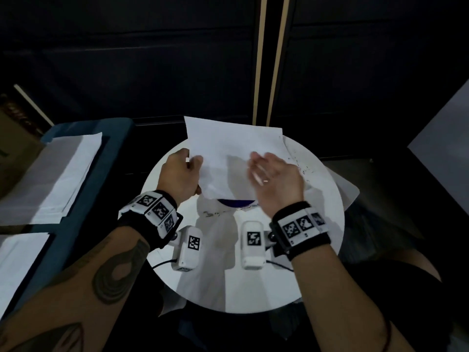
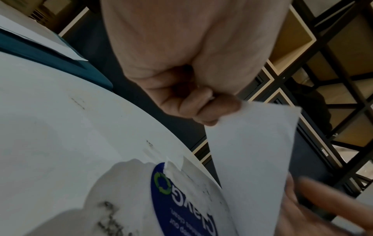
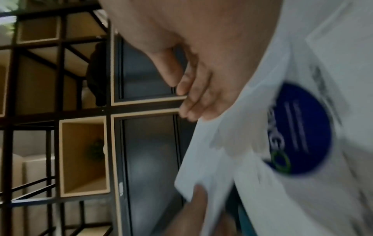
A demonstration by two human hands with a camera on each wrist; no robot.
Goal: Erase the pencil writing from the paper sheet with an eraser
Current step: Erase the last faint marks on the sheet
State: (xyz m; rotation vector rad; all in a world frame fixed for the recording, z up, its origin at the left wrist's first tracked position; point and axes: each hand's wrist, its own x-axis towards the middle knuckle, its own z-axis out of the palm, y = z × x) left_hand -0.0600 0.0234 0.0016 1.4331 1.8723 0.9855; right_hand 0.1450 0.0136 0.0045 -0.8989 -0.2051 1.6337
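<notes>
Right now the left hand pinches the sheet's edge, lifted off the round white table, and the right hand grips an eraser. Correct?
Not quite. The right hand holds no eraser: its fingers are straight, brushing at the paper sheet; the head view shows it. No eraser is visible in any view. The rest stands: the left hand pinches the sheet's edge, lifted off the round white table.

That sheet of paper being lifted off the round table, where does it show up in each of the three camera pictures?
Head: the paper sheet is at centre, tilted up above the round table, pinched by the left hand.
Left wrist: the sheet is right of centre, below the fingers.
Right wrist: the sheet is a blurred band at lower centre.
Shared landmark: the blue round sticker.
</notes>
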